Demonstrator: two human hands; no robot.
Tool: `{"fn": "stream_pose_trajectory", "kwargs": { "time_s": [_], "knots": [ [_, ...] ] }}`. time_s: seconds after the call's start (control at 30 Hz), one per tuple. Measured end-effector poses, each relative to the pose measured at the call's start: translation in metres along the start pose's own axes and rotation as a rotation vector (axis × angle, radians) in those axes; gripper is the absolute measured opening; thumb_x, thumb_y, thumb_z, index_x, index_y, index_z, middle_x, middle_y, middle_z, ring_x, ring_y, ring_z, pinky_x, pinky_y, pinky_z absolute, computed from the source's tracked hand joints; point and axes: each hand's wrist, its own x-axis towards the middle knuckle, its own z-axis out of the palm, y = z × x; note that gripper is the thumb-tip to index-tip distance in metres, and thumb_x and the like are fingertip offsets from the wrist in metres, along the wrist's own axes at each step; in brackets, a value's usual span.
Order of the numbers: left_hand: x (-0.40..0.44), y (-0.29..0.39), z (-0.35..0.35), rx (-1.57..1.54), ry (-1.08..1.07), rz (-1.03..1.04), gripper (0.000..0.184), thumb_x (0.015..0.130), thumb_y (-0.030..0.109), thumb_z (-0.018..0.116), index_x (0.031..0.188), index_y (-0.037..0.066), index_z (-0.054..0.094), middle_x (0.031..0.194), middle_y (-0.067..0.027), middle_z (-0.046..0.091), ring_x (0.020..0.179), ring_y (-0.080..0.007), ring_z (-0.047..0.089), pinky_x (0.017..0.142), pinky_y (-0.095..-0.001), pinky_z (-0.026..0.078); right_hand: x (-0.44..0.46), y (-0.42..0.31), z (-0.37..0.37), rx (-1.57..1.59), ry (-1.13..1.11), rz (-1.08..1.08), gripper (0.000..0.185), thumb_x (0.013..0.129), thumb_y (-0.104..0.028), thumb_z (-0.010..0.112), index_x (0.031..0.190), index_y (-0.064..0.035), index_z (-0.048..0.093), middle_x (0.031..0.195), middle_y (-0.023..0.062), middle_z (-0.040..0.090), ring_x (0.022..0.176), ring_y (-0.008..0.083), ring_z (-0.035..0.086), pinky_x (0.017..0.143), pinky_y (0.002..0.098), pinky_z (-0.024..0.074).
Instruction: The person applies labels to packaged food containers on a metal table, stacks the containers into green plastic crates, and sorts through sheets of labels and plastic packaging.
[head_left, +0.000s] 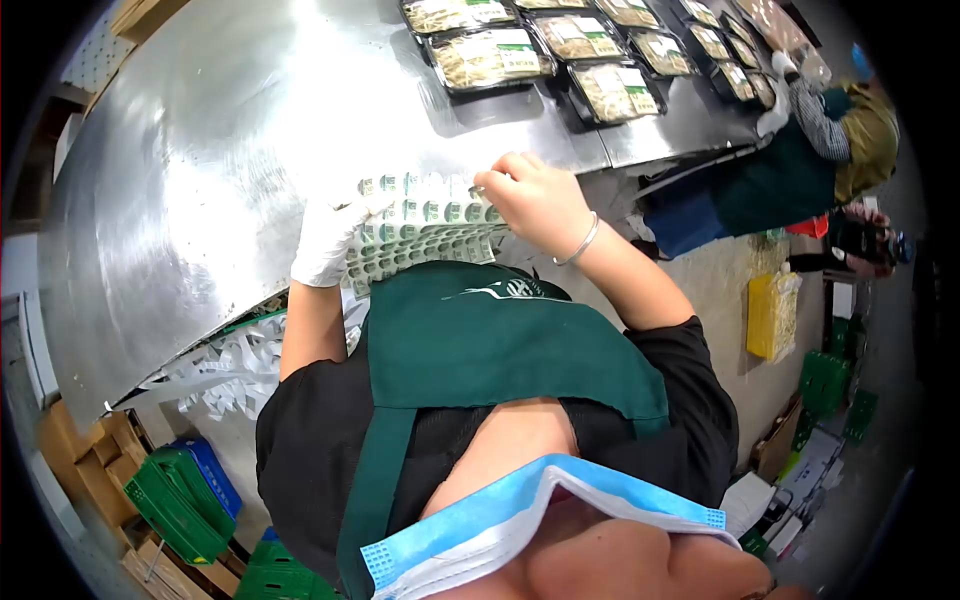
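The gloved left hand (325, 242) gripped one side of a label sheet (430, 232) at the near edge of a metal tabletop (210, 150) as the right hand (540, 203) pinched its opposite corner, the sheet seemingly light, floppy, easily creased and best held by its margins.

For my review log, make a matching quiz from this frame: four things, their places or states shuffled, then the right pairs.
1. left hand
2. right hand
3. sticker sheet
4. food trays

A. on the metal table
B. in a white glove
C. between the two hands
D. ungloved, bracelet at the wrist

Pairs: 1-B, 2-D, 3-C, 4-A
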Motion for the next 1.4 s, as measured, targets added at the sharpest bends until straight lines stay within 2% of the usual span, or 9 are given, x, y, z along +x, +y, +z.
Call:
{"fn": "stream_pose_trajectory", "kwargs": {
  "time_s": [0.17, 0.23, 0.43, 0.53, 0.6, 0.8, 1.07, 1.27, 1.4],
  "knots": [
    [0.017, -0.014, -0.013, -0.212, 0.239, -0.041, 0.022, 0.067, 0.008, 0.066, 0.087, -0.001, 0.059, 0.075, -0.0025, 0.059, 0.064, -0.0073, 0.053, 0.054, -0.0188, 0.040, 0.045, 0.067, 0.015, 0.628, 0.139, 0.251, 0.011, 0.073, -0.014, 0.061, 0.081, -0.0070, 0.059, 0.080, 0.0061, 0.056, 0.076, 0.0161, 0.056, 0.063, 0.0268, 0.0464],
    [0.014, -0.022, -0.020, -0.191, 0.324, -0.059, 0.021, 0.067, 0.007, 0.066, 0.085, -0.001, 0.059, 0.074, -0.0022, 0.058, 0.062, -0.0073, 0.052, 0.054, -0.0190, 0.040, 0.078, 0.126, 0.033, 1.180, 0.105, 0.488, 0.044, 0.072, -0.009, 0.061, 0.113, -0.0063, 0.045, 0.102, 0.0092, 0.052, 0.092, 0.0202, 0.053, 0.075, 0.0258, 0.0455],
    [-0.004, -0.039, -0.003, -0.264, 0.568, -0.014, 0.016, 0.067, 0.005, 0.066, 0.080, 0.000, 0.058, 0.070, 0.0009, 0.055, 0.060, -0.0059, 0.049, 0.055, -0.0197, 0.039, 0.130, 0.181, 0.097, 0.412, 0.048, 0.216, 0.061, 0.067, 0.010, 0.046, 0.123, -0.0120, 0.035, 0.126, 0.0168, 0.028, 0.105, 0.0292, 0.047, 0.077, 0.0310, 0.0460],
    [-0.015, -0.043, 0.015, -0.183, 0.720, -0.007, 0.016, 0.067, 0.006, 0.066, 0.081, 0.001, 0.059, 0.072, 0.0007, 0.056, 0.062, -0.0061, 0.049, 0.057, -0.0199, 0.039, 0.131, 0.201, 0.107, 0.212, 0.193, -0.180, 0.054, 0.070, -0.003, 0.053, 0.120, -0.0140, 0.038, 0.128, 0.0165, 0.028, 0.112, 0.0354, 0.036, 0.091, 0.0419, 0.0336],
    [-0.022, -0.040, 0.030, -0.141, 0.795, -0.001, 0.013, 0.068, 0.006, 0.065, 0.080, 0.002, 0.060, 0.073, 0.0010, 0.056, 0.064, -0.0063, 0.049, 0.058, -0.0199, 0.039, 0.131, 0.227, 0.090, -0.156, 0.039, 0.127, 0.058, 0.071, -0.020, 0.060, 0.123, -0.0159, 0.035, 0.129, 0.0156, 0.027, 0.118, 0.0343, 0.028, 0.096, 0.0486, 0.0225],
    [-0.042, -0.039, 0.080, -0.403, 0.937, 0.122, 0.012, 0.071, 0.001, 0.060, 0.083, -0.002, 0.059, 0.085, -0.0076, 0.060, 0.076, -0.0124, 0.056, 0.069, -0.0243, 0.045, 0.222, 0.284, 0.103, 0.729, 0.102, 0.296, 0.064, 0.063, -0.005, 0.064, 0.120, -0.0088, 0.036, 0.114, 0.0169, 0.040, 0.088, 0.0205, 0.056, 0.071, 0.0282, 0.0475],
    [-0.086, -0.041, 0.127, -0.345, 1.169, 0.034, 0.012, 0.069, 0.000, 0.060, 0.080, -0.003, 0.057, 0.077, -0.0062, 0.059, 0.066, -0.0125, 0.056, 0.063, -0.0229, 0.044, 0.248, 0.286, 0.124, -0.187, 0.062, 0.102, 0.060, 0.070, -0.023, 0.056, 0.125, -0.0155, 0.032, 0.121, 0.0127, 0.038, 0.103, 0.0315, 0.045, 0.087, 0.0427, 0.0348],
    [-0.082, -0.024, 0.138, -0.458, 1.002, 0.103, 0.014, 0.066, 0.002, 0.061, 0.077, -0.004, 0.055, 0.070, -0.0079, 0.058, 0.060, -0.0138, 0.055, 0.054, -0.0241, 0.045, 0.360, 0.330, 0.159, 0.452, 0.061, 0.378, 0.057, 0.067, -0.024, 0.061, 0.117, -0.0071, 0.041, 0.090, 0.0093, 0.061, 0.089, 0.0256, 0.056, 0.080, 0.0324, 0.0414],
    [-0.087, -0.028, 0.136, -0.380, 1.051, 0.013, 0.014, 0.065, 0.002, 0.061, 0.077, -0.004, 0.055, 0.069, -0.0082, 0.058, 0.059, -0.0137, 0.054, 0.054, -0.0239, 0.044, 0.368, 0.324, 0.180, -0.070, 0.133, 0.124, 0.053, 0.071, -0.033, 0.056, 0.119, -0.0172, 0.041, 0.098, 0.0124, 0.058, 0.099, 0.0264, 0.050, 0.084, 0.0400, 0.0383]
  ]
}}
